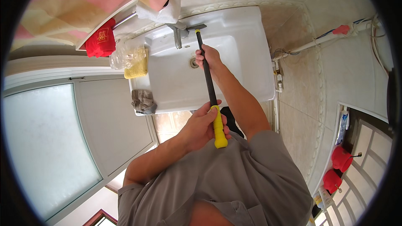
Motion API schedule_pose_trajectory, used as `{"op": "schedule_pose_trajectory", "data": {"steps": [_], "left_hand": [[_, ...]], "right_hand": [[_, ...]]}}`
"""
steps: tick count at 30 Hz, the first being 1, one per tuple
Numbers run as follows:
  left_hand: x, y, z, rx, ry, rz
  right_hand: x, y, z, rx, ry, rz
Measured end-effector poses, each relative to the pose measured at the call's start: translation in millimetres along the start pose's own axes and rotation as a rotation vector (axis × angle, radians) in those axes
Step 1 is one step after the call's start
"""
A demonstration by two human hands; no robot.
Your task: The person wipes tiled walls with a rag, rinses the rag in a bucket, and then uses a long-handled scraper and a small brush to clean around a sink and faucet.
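Observation:
Both my hands hold a long tool [208,77] with a black shaft, a ribbed yellow grip and a dark T-shaped head; I cannot tell its exact kind. My left hand [201,126] is wrapped around the yellow grip close to my body. Farther up, my right hand [210,58] is closed on the black shaft above the sink basin. The tool slants up and away over the white sink [251,58]. Its head appears beside the grey faucet [177,37]; whether they touch is not clear.
On the sink's left side lie a yellow cloth [137,68], clear plastic bag [125,54] and crumpled grey-brown cloth [143,101]. A red towel [101,41] hangs at upper left. Pipes [326,37] run along the right wall. Red cups [341,159] stand at lower right.

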State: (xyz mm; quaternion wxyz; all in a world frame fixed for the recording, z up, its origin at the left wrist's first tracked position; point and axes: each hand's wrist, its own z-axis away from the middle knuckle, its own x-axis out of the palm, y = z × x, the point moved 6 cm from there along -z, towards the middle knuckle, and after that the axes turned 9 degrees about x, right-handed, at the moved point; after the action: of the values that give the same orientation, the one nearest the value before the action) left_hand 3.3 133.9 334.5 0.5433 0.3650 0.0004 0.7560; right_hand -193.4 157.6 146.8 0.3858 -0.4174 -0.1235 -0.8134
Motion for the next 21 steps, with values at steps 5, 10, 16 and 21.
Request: {"op": "schedule_pose_trajectory", "data": {"steps": [5, 10, 16, 21], "left_hand": [[-0.2, -7.8, -5.9, -0.010, -0.035, -0.014], [-0.4, -19.8, -12.5, -0.029, -0.120, -0.179], [8.4, -34.7, -20.8, -0.045, -0.311, -0.171], [14.1, -36.0, -24.0, -0.034, -0.333, -0.178]], "right_hand": [[-1.2, -9.8, -4.1, -0.119, 0.013, 0.062], [-9.7, -12.5, 15.9, -0.081, 0.032, 0.113], [-13.3, -38.9, 45.4, -0.091, -0.021, 0.286], [-1.5, -36.4, 45.4, -0.089, -0.097, 0.303]]}}
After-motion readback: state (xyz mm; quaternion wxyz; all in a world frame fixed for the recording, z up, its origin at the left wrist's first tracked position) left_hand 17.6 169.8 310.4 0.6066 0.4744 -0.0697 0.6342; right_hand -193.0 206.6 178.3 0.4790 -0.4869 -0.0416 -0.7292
